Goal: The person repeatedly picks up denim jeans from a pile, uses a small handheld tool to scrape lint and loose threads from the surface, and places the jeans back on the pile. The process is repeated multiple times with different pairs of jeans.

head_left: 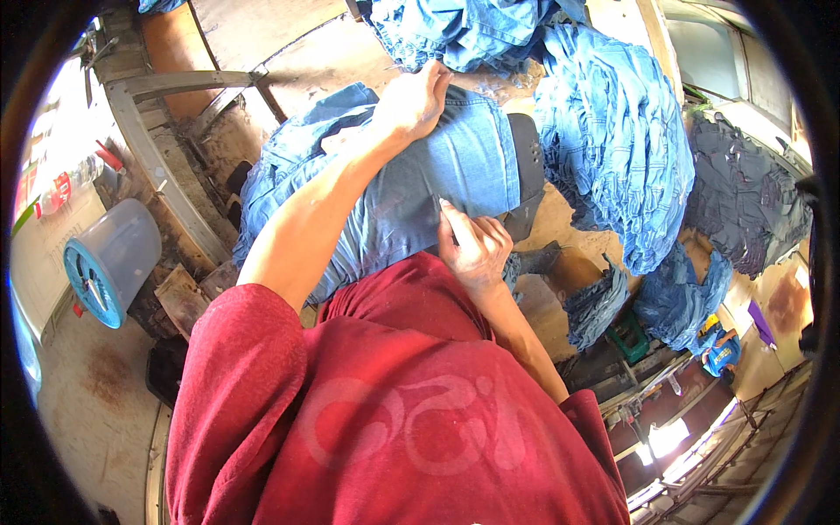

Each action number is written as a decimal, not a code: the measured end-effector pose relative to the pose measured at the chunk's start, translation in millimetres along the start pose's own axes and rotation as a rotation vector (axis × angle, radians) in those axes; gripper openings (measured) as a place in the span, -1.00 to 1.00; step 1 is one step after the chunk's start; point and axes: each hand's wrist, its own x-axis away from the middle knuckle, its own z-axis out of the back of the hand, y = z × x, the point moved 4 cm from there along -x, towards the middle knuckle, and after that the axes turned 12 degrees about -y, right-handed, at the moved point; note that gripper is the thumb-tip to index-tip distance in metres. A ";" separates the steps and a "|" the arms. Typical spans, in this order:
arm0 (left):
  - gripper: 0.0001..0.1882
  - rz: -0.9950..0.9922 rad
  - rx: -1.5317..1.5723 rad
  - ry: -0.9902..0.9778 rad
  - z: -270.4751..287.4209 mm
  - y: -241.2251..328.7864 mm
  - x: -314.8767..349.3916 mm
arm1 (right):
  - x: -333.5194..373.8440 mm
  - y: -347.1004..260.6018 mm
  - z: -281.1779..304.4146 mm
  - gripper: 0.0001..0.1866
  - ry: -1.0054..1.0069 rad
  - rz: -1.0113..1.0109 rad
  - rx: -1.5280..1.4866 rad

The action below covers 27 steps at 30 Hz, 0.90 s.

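A blue denim garment lies in front of me, pulled over a dark board whose end sticks out at the right. My left hand is above the garment's far edge, its thumb and fingers pinched together. Whatever is in that pinch is too small to name. Close to my body, my right hand is curled, with thumb and forefinger together at the near part of the cloth. Something small and dark shows by those fingertips, but I cannot tell what it is.
A heap of blue denim lies beyond the garment, with a crumpled denim pile to its right. Dark garments are stacked farther right. At the left are a plastic bucket with a blue rim, a bottle and a curved frame.
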 end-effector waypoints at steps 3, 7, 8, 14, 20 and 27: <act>-0.73 -0.017 0.018 0.016 -0.3 -0.6 0.5 | 1.4 0.3 -2.0 -0.81 -0.094 -0.027 0.022; -0.72 -0.026 -0.003 0.017 -0.9 -1.2 0.2 | 9.5 -3.9 3.6 -0.81 -0.120 -0.066 0.021; -0.71 -0.036 -0.014 0.031 -0.3 -0.8 0.1 | 9.7 -3.8 4.7 -0.81 -0.102 -0.075 0.003; -0.72 0.001 -0.008 0.000 -1.0 -1.8 -0.7 | 1.8 -0.2 1.0 -0.80 -0.064 -0.064 -0.039; -0.73 -0.035 -0.002 0.026 -1.5 -2.2 -0.1 | 9.7 -2.5 0.2 -0.77 -0.125 -0.079 0.039; -0.74 -0.053 0.010 0.044 -1.0 -0.3 -0.5 | 6.8 4.4 -1.1 -0.70 -0.023 -0.059 -0.046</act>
